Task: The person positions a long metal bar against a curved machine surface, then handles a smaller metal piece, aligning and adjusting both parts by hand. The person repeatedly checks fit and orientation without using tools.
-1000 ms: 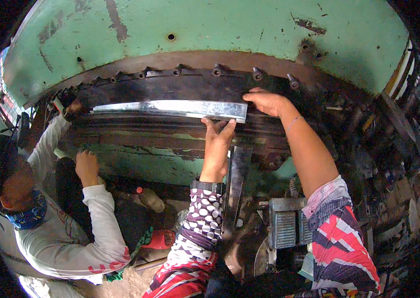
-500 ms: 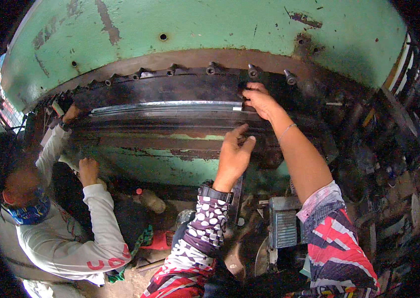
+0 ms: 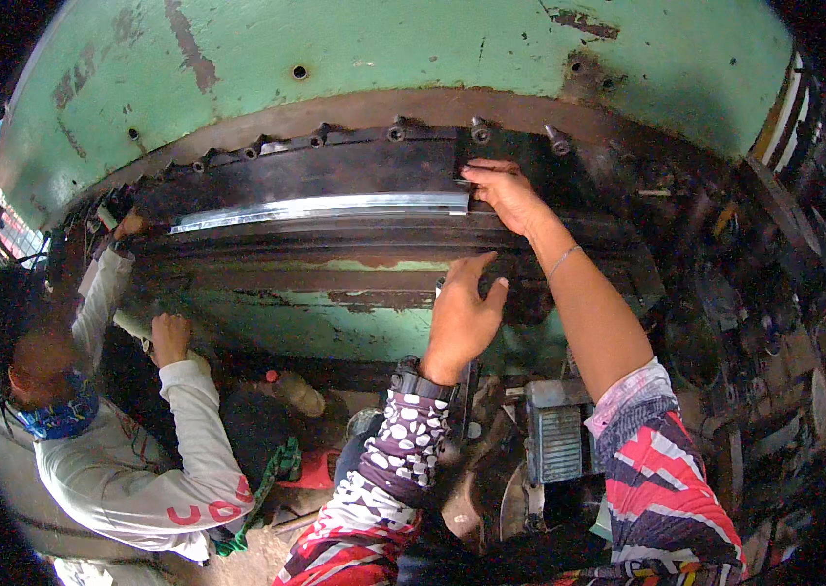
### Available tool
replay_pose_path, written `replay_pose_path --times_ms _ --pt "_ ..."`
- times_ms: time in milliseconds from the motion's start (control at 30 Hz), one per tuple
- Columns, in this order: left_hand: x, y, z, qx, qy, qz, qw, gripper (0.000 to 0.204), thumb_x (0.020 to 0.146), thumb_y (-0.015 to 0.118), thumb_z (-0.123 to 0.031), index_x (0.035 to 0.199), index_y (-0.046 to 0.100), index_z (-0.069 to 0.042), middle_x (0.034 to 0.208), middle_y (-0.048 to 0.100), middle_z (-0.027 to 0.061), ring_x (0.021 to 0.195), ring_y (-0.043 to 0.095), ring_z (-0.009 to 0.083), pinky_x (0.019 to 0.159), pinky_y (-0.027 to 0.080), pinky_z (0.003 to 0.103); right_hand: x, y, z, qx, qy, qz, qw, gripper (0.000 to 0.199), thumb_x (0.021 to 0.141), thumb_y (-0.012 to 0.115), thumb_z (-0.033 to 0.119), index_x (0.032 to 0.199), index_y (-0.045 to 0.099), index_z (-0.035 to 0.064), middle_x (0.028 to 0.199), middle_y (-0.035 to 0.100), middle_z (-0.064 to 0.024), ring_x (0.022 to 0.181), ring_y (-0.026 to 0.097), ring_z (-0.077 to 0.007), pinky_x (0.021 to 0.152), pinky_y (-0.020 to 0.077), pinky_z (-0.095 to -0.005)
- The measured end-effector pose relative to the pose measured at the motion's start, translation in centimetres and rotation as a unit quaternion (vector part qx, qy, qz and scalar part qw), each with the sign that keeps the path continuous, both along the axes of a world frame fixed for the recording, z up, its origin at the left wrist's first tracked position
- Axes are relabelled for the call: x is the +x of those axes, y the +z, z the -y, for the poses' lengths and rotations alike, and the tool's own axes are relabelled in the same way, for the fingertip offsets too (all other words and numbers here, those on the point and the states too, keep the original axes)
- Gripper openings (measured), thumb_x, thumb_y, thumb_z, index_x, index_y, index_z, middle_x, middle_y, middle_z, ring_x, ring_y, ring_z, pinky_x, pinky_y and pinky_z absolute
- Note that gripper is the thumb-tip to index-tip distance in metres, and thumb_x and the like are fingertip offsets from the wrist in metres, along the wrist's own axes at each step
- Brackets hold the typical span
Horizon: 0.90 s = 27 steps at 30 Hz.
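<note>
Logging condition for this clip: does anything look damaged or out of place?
Yes: the green upper panel shows brown patches where paint looks worn away, and the lower green panel looks similarly chipped near its top.

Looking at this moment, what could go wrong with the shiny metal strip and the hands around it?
Slip: the left hand is apart from the metal strip, so the strip's right end might tip or shift if little else supports it.
Cut: the bare right hand is close beside that end, whose edge could be sharp.
Pinch: the right hand and a co-worker's hand are both near the dark upper bar; if the bar moved, either might get caught.
</note>
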State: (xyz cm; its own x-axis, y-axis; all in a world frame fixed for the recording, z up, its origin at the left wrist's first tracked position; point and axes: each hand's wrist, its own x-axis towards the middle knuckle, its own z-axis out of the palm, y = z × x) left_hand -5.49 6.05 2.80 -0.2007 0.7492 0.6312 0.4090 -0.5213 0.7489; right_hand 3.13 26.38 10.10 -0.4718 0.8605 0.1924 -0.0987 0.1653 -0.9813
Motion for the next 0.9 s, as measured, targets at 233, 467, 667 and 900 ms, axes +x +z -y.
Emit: replay_pose_path --times_ms 233,467,667,900 --pt "1.9 2.0 2.9 0.021 -0.092 -0.176 0.98 0.05 0.09 0.069 -0.01 0.136 0.055 0.004 0.133 0.056 0.0272 0.124 0.054 0.0465 0.112 0.041 0.054 -3.7 0.6 -4.6 -0.029 0.067 -0.031 0.997 0.019 0.092 0.071 0.022 0.106 0.069 0.0097 0.114 0.068 -0.0034 0.112 0.059 -0.0186 0.105 0.0404 -0.0374" --pt "2.2 -0.6 5.1 0.076 -0.13 -0.252 0.956 0.038 0.092 0.068 -0.024 0.121 0.068 0.001 0.13 0.061 0.0228 0.134 0.051 0.0377 0.122 0.029 0.058 -10.5 0.4 -11.4 0.15 0.132 0.062 0.978 0.02 0.092 0.072 0.026 0.102 0.074 0.0097 0.107 0.07 -0.0027 0.106 0.06 -0.0191 0.101 0.0418 -0.0386" --pt "1.5 -4.1 8.5 0.127 -0.23 -0.269 0.926 0.034 0.087 0.065 -0.024 0.114 0.071 -0.003 0.128 0.064 0.0176 0.133 0.053 0.0355 0.123 0.027 0.059 -17.2 -2.1 -10.1 0.057 0.144 0.054 0.986 0.026 0.091 0.073 0.026 0.108 0.074 0.0061 0.115 0.07 -0.0056 0.114 0.059 -0.0201 0.106 0.041 -0.0377" --pt "7.3 -2.9 11.1 0.121 -0.251 -0.327 0.903 0.032 0.08 0.062 -0.023 0.105 0.075 -0.007 0.127 0.067 0.0115 0.132 0.056 0.0329 0.124 0.024 0.06 -14.3 4.0 -7.5 0.055 0.123 0.073 0.988 0.022 0.091 0.073 0.026 0.107 0.072 0.0111 0.107 0.07 -0.0008 0.106 0.06 -0.0178 0.099 0.041 -0.0358"
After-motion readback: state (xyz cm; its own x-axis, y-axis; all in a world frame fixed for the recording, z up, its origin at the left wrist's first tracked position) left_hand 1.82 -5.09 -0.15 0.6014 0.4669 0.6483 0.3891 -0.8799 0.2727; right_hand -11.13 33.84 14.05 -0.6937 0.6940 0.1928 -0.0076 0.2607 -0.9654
